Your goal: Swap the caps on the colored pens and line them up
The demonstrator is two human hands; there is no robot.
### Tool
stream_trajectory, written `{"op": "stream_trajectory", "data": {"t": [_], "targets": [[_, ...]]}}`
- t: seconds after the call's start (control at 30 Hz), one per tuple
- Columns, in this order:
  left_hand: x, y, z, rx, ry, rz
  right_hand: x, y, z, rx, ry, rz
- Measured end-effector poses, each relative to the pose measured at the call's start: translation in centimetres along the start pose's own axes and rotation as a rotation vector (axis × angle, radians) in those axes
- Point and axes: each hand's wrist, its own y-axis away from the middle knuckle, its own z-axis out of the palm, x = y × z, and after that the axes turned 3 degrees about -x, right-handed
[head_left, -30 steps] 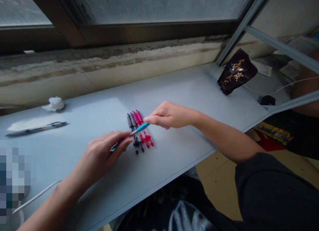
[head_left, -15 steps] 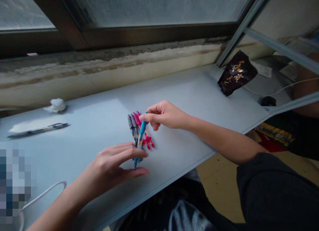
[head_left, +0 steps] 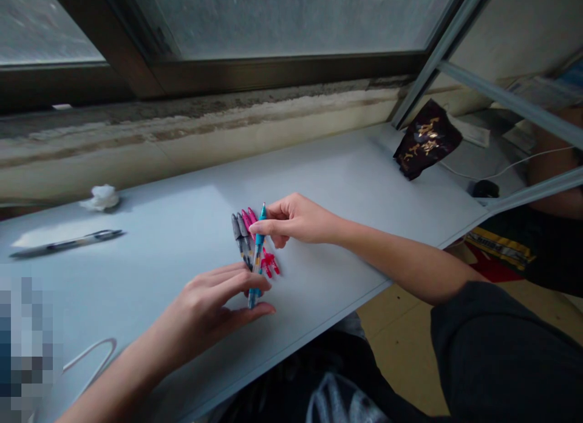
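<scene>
My right hand (head_left: 296,219) pinches a teal pen (head_left: 259,244) near its tip, between thumb and fingers. The pen is tilted, tip up and away from me. Around its lower end curves my left hand (head_left: 214,301), thumb and index finger apart, with the index finger crossing the pen. Below on the desk, two grey-black pens (head_left: 239,228) and two pink-red pens (head_left: 270,263) lie side by side, partly hidden by the teal pen and my hands.
On the white desk (head_left: 182,240), a black pen (head_left: 86,239) and a crumpled tissue (head_left: 102,198) lie to the left. A white cable (head_left: 107,350) runs near my left forearm. A dark packet (head_left: 426,140) stands by the metal frame (head_left: 510,89) at right, beyond which another person's arm (head_left: 553,168) shows.
The teal pen has become more upright in my right hand, its lower end shifting slightly right. My left hand stays around that end. The camera view has shifted slightly.
</scene>
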Motion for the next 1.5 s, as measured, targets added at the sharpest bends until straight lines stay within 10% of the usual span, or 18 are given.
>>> {"op": "stream_trajectory", "data": {"t": [1.5], "targets": [[0.06, -0.83, 0.11, 0.003, -0.106, 0.092, -0.49, 0.05, 0.65, -0.056, -0.032, 0.038]]}}
